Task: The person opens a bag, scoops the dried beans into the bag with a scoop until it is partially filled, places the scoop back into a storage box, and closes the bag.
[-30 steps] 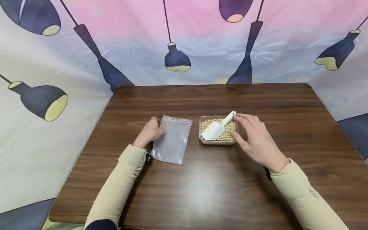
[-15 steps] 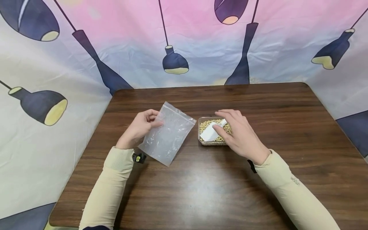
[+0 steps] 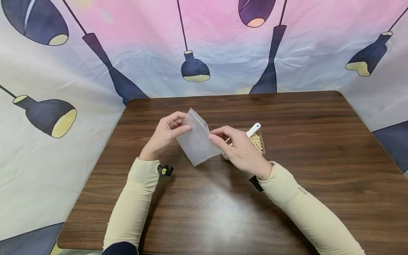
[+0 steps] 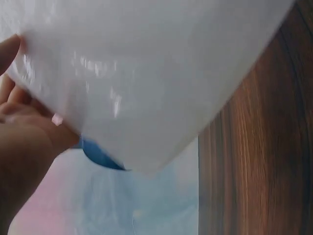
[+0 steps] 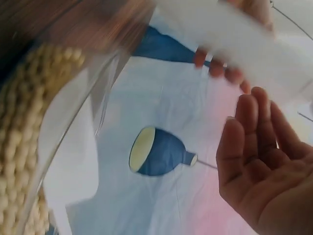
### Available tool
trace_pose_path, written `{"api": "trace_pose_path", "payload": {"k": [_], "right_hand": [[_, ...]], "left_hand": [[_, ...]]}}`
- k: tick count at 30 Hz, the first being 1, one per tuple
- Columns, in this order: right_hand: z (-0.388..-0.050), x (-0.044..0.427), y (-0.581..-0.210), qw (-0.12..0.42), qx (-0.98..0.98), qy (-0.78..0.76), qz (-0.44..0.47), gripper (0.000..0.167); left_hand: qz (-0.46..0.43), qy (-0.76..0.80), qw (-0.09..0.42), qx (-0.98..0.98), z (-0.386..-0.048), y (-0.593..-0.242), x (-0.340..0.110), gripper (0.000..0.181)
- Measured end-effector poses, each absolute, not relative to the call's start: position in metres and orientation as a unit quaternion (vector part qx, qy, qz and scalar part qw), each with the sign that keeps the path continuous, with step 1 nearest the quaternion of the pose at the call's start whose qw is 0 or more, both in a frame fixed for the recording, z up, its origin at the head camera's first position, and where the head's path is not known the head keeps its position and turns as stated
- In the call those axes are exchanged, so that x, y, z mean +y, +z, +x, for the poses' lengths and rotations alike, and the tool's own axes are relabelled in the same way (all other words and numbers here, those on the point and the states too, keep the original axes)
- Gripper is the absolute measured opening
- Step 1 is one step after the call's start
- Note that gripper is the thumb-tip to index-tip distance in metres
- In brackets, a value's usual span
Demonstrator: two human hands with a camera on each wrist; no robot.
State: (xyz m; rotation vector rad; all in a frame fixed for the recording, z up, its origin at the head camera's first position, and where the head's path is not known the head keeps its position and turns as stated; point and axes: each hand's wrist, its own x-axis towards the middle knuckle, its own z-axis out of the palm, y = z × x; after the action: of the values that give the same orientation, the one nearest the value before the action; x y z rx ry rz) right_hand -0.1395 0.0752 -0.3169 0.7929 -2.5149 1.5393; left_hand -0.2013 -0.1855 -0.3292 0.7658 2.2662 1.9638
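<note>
A clear zip-lock bag [image 3: 197,147] is held up above the table, tilted, with its zip edge toward the upper right. My left hand [image 3: 163,134] pinches its left side between thumb and fingers; the left wrist view shows the thumb [image 4: 9,53] on the film. At the zip's right end, the thumb and forefinger of my right hand [image 3: 240,150] pinch the corner. Behind that hand stands a clear plastic box [image 3: 264,148] of pale yellow beans [image 3: 256,141]. A white scoop [image 3: 254,130] lies on the beans, its blade mostly hidden in the head view.
The brown wooden table [image 3: 204,216] extends around the box on all sides. A fabric backdrop [image 3: 153,67] with printed lamps hangs behind its far edge. In the right wrist view the scoop's blade [image 5: 73,142] shows through the box wall.
My left hand has lifted the bag off the table and turned it. My right hand has moved left from beside the box, over it, to the bag's zip corner. The scoop stays in the box.
</note>
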Motion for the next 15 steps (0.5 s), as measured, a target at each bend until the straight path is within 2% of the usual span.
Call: {"api": "trace_pose_path", "payload": {"k": [3,7,9,11,13,15], "right_hand": [[-0.139,0.063,-0.315,0.051,-0.823,0.515,0.235,0.02],[-0.139,0.052,-0.317,0.089,-0.827,0.52,0.196,0.013],[-0.139,0.048,-0.317,0.107,-0.826,0.523,0.181,0.011],[-0.138,0.044,-0.317,0.113,-0.822,0.529,0.178,0.011],[-0.138,0.042,-0.317,0.111,-0.819,0.532,0.184,0.013],[-0.138,0.041,-0.315,0.103,-0.815,0.536,0.195,0.015]], "left_hand": [[0.239,0.621,-0.024,0.746,-0.201,-0.328,-0.176,0.028],[0.208,0.528,-0.159,0.808,-0.19,-0.326,-0.161,0.05],[0.19,0.49,-0.206,0.826,-0.18,-0.324,-0.153,0.046],[0.185,0.501,-0.19,0.824,-0.169,-0.32,-0.146,0.031],[0.192,0.544,-0.127,0.807,-0.161,-0.314,-0.141,0.026],[0.192,0.58,-0.056,0.79,-0.157,-0.309,-0.138,0.03]]}}
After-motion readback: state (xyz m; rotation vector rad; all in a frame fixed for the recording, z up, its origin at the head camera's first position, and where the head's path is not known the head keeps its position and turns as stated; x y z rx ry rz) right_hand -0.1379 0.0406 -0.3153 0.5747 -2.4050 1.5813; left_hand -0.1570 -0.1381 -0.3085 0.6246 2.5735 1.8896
